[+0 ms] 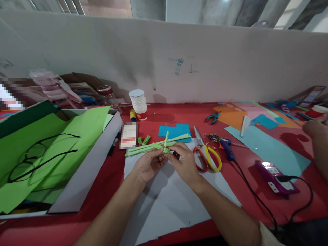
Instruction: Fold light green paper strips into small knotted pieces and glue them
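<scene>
A green paper strip, folded into a small ridged stack at its lower end, is pinched between both my hands. My left hand closes its thumb and fingers on the strip from the left. From the other side my right hand grips the folded part; a dark ring shows on one finger. Just behind lie several loose light green strips and a blue paper piece. Small folded green pieces rest to the left. White paper lies under my hands.
Scissors and a blue glue gun lie to the right, its cord near a purple power block. At left stands a box with green sheets and glasses. A paper cup is behind. Another person's hand is far right.
</scene>
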### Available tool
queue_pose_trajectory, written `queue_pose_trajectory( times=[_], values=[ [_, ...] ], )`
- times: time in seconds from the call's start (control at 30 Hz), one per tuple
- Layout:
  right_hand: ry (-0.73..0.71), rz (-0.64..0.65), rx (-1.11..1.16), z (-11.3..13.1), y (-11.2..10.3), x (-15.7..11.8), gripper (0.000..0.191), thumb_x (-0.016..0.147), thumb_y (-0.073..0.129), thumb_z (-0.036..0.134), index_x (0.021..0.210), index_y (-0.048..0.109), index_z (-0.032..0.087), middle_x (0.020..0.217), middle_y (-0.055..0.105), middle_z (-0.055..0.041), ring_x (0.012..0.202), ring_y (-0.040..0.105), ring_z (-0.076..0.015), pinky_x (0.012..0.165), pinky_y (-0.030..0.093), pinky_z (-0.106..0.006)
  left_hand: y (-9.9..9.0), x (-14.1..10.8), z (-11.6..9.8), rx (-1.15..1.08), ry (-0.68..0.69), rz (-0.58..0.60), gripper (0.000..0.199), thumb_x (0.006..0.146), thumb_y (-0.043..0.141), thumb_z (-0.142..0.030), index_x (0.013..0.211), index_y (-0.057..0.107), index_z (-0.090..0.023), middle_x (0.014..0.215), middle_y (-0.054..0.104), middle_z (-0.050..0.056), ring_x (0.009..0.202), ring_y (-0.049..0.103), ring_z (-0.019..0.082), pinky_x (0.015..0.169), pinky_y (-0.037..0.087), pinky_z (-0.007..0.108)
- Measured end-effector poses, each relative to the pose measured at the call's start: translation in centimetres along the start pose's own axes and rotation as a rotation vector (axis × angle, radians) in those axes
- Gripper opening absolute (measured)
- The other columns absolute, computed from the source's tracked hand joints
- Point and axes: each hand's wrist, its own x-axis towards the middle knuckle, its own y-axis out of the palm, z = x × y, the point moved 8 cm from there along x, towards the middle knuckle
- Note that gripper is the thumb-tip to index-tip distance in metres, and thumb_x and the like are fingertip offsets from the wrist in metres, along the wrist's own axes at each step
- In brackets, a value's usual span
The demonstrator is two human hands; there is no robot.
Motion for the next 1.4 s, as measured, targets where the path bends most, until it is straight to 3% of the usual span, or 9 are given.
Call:
queue_pose_trajectory(
  times=[0.23,0.5,0.7,0.83,0.97,1.27,1.4],
  values=[
    [-0.023,-0.024,0.017,0.1,-0.2,0.2,0.013,0.075,0.067,0.019,0.088,0.068,0.023,0.084,0.062,-0.0021,0.076,0.059,-0.0155,0.068,0.048,-0.027,0.3,-0.1,-0.1,0.035,0.021,0.035,0.007,0.069,0.069,-0.009,0.069,0.062,-0.013,0.061,0.062,0.001,0.056,0.057,0.009,0.061,0.053,0.022],
    [-0.052,-0.048,-0.024,0.5,-0.6,0.0,0.020,0.076,0.062,0.011,0.089,0.069,0.024,0.084,0.063,-0.0023,0.076,0.059,-0.0159,0.067,0.048,-0.027,1.0,-0.3,0.5,0.039,-0.018,0.112,0.017,0.068,0.073,-0.017,0.060,0.058,-0.013,0.052,0.054,-0.002,0.049,0.050,0.007,0.063,0.052,0.025],
    [-0.012,-0.046,0.007,0.2,-0.5,0.1,0.015,0.075,0.065,0.014,0.086,0.069,0.023,0.081,0.062,-0.0017,0.074,0.057,-0.0149,0.063,0.046,-0.026,0.7,-0.1,0.4,0.005,0.017,0.076,0.018,0.061,0.077,-0.015,0.059,0.059,-0.014,0.054,0.057,-0.003,0.051,0.051,0.008,0.064,0.051,0.026],
    [0.077,-0.011,0.056,-0.4,-0.1,0.1,0.012,0.073,0.068,0.022,0.085,0.067,0.021,0.079,0.062,-0.0014,0.066,0.055,-0.0133,0.060,0.046,-0.025,0.6,-0.2,-0.2,0.046,0.113,0.033,0.018,0.057,0.079,-0.014,0.061,0.061,-0.016,0.056,0.058,-0.004,0.054,0.054,0.008,0.061,0.048,0.023],
    [0.198,0.069,0.177,-1.4,0.8,-0.2,0.018,0.079,0.062,0.030,0.094,0.065,0.021,0.086,0.066,-0.0031,0.072,0.060,-0.0154,0.066,0.049,-0.027,0.3,-0.3,-0.8,0.117,0.225,-0.026,0.019,0.054,0.080,-0.014,0.064,0.064,-0.016,0.063,0.063,-0.002,0.064,0.058,0.010,0.065,0.047,0.022],
    [0.373,0.077,0.439,-3.1,1.7,-0.2,0.015,0.079,0.059,0.031,0.088,0.065,0.021,0.076,0.064,0.0002,0.062,0.058,-0.0124,0.060,0.048,-0.025,1.1,-0.8,-1.8,0.286,0.442,0.041,0.011,0.063,0.075,-0.021,0.070,0.068,-0.016,0.072,0.067,0.002,0.071,0.058,0.013,0.072,0.044,0.025],
    [0.398,0.069,0.500,-3.3,1.7,-0.2,0.015,0.079,0.058,0.029,0.088,0.066,0.020,0.075,0.063,0.0002,0.064,0.057,-0.0123,0.062,0.048,-0.026,1.3,-1.0,-1.9,0.332,0.457,0.038,0.013,0.064,0.073,-0.022,0.075,0.070,-0.015,0.075,0.069,0.004,0.073,0.060,0.015,0.075,0.044,0.028]
  ],
)
